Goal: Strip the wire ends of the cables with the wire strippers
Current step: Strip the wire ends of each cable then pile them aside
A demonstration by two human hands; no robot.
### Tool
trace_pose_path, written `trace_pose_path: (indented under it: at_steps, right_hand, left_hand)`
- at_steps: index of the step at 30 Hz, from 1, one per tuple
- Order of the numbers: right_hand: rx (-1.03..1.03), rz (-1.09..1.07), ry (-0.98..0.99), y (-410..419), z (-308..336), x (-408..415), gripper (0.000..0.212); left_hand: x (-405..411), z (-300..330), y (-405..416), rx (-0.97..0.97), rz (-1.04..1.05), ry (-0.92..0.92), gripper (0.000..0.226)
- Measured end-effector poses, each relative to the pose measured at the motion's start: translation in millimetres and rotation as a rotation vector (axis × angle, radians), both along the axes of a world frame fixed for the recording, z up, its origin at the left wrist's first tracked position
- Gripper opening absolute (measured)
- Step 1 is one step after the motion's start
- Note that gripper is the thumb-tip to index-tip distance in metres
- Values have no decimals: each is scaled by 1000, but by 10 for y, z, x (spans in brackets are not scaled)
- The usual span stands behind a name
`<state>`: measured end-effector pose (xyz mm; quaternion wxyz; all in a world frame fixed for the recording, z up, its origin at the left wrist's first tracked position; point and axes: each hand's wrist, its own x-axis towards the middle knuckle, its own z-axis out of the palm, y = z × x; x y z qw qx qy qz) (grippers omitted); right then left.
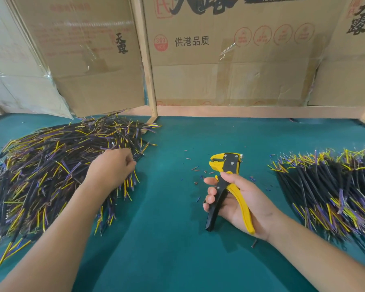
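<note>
A big heap of short black cables with yellow and purple wire ends (pixel 46 165) covers the left of the green table. My left hand (pixel 112 167) rests on the heap's right edge, fingers curled down among the cable ends; whether it grips one I cannot tell. My right hand (pixel 238 205) holds yellow-and-black wire strippers (pixel 226 171) above the table's middle, jaws pointing up and away, handles spread in my palm. Nothing sits in the jaws. A second heap of the same cables (pixel 333 186) lies at the right.
Small bits of cut insulation (pixel 196 169) are scattered on the green mat (pixel 167 239) around the strippers. Cardboard sheets (pixel 230 60) and a wooden frame post (pixel 150 81) wall off the back of the table.
</note>
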<state>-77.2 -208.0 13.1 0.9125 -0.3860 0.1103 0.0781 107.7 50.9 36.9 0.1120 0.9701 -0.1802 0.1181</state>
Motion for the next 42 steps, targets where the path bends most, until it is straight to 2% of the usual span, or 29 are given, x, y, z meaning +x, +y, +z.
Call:
trace_pose_path:
  at_steps: [5,8,19,25,29,32,34,37,40,42]
  right_hand:
    - [11,4,-2,-2,-11,4,43]
    - [14,9,-5,-6,-20,6,43]
    - [15,21,1,-11,-23,15,41]
    - [10,17,0,-5,-11,3,41]
    - [13,19,0,-5,-3,-3,42]
    - [16,30,3,-9,-6,2,43]
    - [19,36,5,-9,-9,7,42]
    - [25,31,5,-8,-20,13,42]
    - [21,27,4,-7,-24,15,41]
    - [23,27,5,-5,-21,15,41]
  left_hand:
    - [-52,-88,-82,117,130,-32,28]
    - [-80,-98,-144,170,171,-35,26]
    - [-112,-50,-170,290,180,35,32]
    - [-112,29,-163,114,165,34,28]
    - [-99,148,-25,13,252,-66,29]
    - [-95,227,53,-89,270,-62,31]
    - [-138,287,34,-196,216,-100,34]
    - [-311,391,-67,-320,96,-273,30]
    - [-467,447,-166,-371,-32,-400,23]
    - [-476,440,-192,-349,-108,-392,21]
